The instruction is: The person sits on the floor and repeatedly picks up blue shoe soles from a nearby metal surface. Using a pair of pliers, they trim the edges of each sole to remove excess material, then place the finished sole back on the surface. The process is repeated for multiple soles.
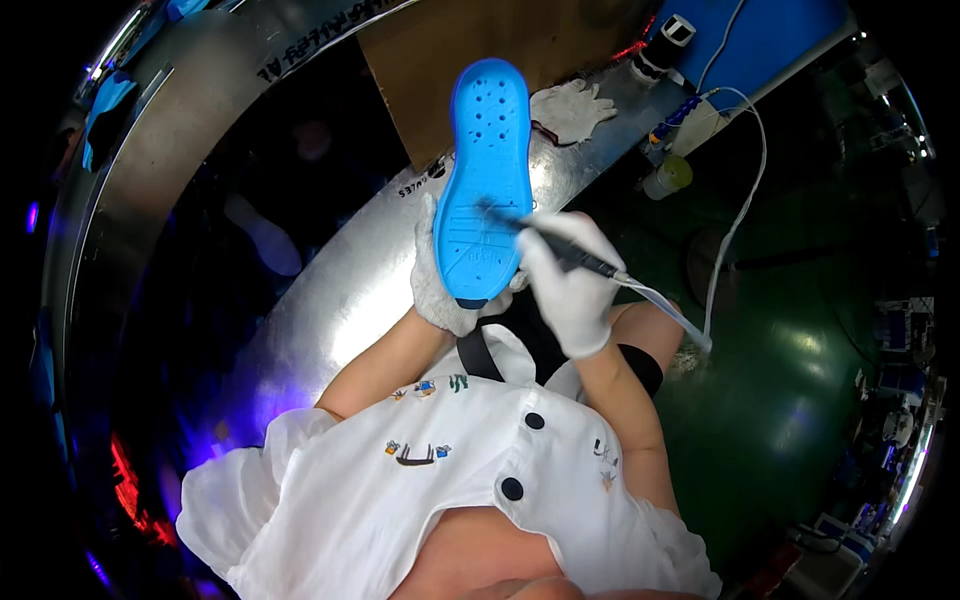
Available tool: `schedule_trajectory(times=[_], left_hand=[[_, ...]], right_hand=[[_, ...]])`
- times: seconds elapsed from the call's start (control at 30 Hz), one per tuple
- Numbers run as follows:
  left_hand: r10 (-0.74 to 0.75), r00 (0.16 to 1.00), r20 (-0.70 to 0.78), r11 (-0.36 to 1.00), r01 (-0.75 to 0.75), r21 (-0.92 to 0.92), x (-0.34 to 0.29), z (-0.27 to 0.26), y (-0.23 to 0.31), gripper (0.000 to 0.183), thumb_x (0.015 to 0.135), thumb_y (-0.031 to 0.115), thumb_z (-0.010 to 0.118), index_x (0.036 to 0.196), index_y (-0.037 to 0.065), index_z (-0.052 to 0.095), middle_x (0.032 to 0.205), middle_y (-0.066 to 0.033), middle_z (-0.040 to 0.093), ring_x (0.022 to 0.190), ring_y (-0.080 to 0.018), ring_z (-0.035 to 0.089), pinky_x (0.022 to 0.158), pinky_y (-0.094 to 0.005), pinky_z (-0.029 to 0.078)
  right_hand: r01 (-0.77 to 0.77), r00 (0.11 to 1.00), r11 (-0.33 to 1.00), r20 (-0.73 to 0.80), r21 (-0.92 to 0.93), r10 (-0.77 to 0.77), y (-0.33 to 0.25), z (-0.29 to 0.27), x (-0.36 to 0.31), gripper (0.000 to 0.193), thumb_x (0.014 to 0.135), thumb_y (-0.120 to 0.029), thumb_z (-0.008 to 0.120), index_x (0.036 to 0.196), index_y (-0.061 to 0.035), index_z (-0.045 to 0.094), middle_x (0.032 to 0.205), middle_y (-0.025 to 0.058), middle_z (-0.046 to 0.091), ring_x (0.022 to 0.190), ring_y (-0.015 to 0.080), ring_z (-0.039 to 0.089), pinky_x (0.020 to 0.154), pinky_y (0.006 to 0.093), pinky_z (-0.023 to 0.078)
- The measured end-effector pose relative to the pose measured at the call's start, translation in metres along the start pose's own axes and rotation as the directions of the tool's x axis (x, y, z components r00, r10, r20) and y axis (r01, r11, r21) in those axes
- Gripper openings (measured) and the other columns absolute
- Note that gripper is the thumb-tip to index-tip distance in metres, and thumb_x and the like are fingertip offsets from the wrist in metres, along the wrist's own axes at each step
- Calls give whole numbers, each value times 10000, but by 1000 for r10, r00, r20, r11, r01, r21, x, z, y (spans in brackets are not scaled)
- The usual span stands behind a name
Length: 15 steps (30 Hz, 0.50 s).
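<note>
The left hand (432, 285) cups the heel end of the blue sole (488, 165) from beneath and behind, apparently so the face stays exposed beyond the grip, toe pointing away. The right hand (572, 295) pinches the pen (572, 252) aslant, its blurred tip at the sole's middle; I cannot tell if they touch. The cord (655, 297) trails behind that grip, leaving the tip free. A loose glove (572, 110) lies past the 2 hands.

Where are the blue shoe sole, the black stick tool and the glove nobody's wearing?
Blue shoe sole (489, 168): head view, on its smooth middle, below the holes.
Black stick tool (578, 252): head view, on its handle.
Loose glove (568, 112): head view, on its middle.
</note>
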<state>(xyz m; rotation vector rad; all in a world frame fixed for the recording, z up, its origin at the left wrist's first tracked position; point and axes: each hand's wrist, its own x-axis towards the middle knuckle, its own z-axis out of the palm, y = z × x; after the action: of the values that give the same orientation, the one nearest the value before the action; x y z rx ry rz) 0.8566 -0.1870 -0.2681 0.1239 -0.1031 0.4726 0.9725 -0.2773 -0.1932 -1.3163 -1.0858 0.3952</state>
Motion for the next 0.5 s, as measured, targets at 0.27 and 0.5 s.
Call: schedule_trajectory(times=[0.27,0.5], left_hand=[[185,922,-340,983,-174,63,6,-5,7,899,880,744,373,1429,33,363,1227,-359,528,940,-425,627,773,-488,576],[179,970,-167,971,-147,186,4,20,16,933,854,762,398,1418,20,377,1216,-359,533,998,-452,628,775,-500,590]], right_hand=[[-173,985,970,30,170,171,4,8,-31,188,782,-48,753,950,-19,673,839,59,667,696,147,633,621,283,498],[-85,989,995,128,55,77,-16,18,-39,195,746,-7,755,923,-13,672,853,88,682,732,202,660,683,301,527]])
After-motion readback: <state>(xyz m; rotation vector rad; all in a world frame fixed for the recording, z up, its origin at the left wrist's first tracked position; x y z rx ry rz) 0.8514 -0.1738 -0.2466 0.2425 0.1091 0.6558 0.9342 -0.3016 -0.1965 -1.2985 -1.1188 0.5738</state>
